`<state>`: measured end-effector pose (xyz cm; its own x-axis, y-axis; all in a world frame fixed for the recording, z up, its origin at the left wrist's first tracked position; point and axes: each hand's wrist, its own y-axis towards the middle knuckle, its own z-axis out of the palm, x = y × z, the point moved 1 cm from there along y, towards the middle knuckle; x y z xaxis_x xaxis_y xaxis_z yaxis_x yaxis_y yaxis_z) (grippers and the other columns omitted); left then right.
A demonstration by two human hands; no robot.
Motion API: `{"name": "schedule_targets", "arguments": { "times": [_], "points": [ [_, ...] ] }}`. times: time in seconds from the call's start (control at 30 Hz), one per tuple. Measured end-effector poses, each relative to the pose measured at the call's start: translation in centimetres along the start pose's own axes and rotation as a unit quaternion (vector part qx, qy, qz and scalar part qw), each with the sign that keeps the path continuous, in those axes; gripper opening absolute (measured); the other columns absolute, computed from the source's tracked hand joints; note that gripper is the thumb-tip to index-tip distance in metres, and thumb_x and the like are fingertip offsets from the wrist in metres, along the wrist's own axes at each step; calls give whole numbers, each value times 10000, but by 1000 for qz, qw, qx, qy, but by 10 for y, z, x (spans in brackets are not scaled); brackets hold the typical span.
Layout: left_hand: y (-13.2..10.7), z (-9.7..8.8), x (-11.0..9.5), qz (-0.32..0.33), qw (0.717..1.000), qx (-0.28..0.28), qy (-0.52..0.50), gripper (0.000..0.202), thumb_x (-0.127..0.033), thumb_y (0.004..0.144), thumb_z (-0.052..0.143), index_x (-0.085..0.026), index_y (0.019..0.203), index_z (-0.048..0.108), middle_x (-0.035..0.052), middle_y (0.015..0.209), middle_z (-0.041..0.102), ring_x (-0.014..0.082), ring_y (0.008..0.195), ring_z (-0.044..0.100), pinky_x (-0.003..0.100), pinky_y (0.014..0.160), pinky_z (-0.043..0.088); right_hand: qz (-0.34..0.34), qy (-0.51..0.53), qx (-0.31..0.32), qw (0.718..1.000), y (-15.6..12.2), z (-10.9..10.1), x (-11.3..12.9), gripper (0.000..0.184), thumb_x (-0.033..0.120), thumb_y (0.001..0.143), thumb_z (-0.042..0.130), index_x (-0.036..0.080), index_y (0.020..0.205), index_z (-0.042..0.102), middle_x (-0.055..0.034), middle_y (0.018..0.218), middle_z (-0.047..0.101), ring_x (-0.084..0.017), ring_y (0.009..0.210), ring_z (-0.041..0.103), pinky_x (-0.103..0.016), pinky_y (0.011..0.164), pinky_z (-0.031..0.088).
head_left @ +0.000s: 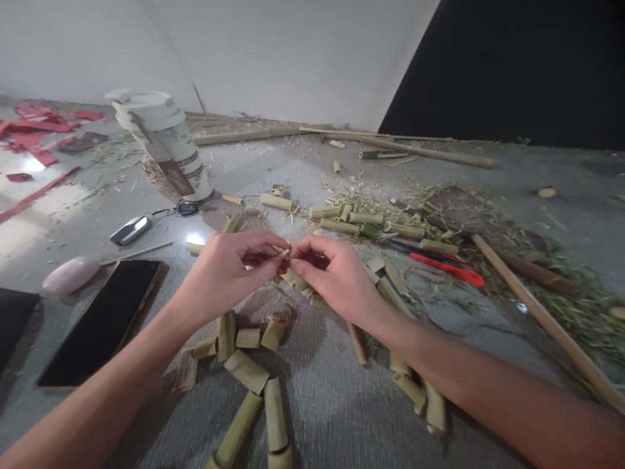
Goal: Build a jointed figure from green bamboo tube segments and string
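My left hand (232, 264) and my right hand (336, 273) meet in the middle of the view, thumbs and forefingers pinched together. Between the fingertips is a small straw-coloured piece (284, 253), mostly covered, so its exact kind is unclear. Below the hands, short cut bamboo pieces (247, 371) lie linked or end to end in a jointed shape. More bamboo tubes (339, 226) lie just beyond the hands. Under my right forearm runs another row of bamboo pieces (409, 391), partly hidden by the arm.
A red and black utility knife (446, 267) lies to the right, beside green shavings (551, 293) and a long stick (541, 316). At left are a phone (100, 326), a pink oval object (71, 275), a car key (131, 230) and a lidded cup (163, 143). Red strips (39, 127) lie farther back.
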<state>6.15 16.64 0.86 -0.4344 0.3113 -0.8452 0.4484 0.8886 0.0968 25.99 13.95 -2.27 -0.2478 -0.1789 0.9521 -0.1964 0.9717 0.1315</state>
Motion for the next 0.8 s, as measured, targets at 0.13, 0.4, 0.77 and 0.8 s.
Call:
{"name": "schedule_targets", "arguments": {
  "times": [0.13,0.4,0.77,0.8],
  "points": [
    [0,2,-1,1,1000,2,-3,157,-247,889,705,-203,1003,803,-5,853,832,175,801,795,231,732,618,-6,-2,6,1000,0,0,1,116,257,968,668,209,866,699,24,769,644,-130,687,539,-289,627,402],
    [1,4,1,-11,1000,11,-13,98,-245,899,695,-202,954,763,6,834,823,175,786,780,238,711,589,-46,-19,-8,999,1,0,3,130,259,993,654,216,894,726,8,811,697,-146,746,599,-288,677,450],
    [0,-5,2,5,996,84,24,223,-393,1011,661,-231,954,803,15,860,823,190,796,795,254,724,601,-3,-42,-25,999,-3,-1,5,110,255,949,734,206,855,765,-19,803,743,-158,700,613,-318,633,441],
    [0,-5,2,5,997,77,25,226,-396,1016,655,-230,959,797,14,859,820,187,798,796,251,730,600,-8,-43,-24,999,-3,-1,5,119,260,956,732,207,853,762,-19,810,743,-161,715,618,-319,643,444]
  ]
}}
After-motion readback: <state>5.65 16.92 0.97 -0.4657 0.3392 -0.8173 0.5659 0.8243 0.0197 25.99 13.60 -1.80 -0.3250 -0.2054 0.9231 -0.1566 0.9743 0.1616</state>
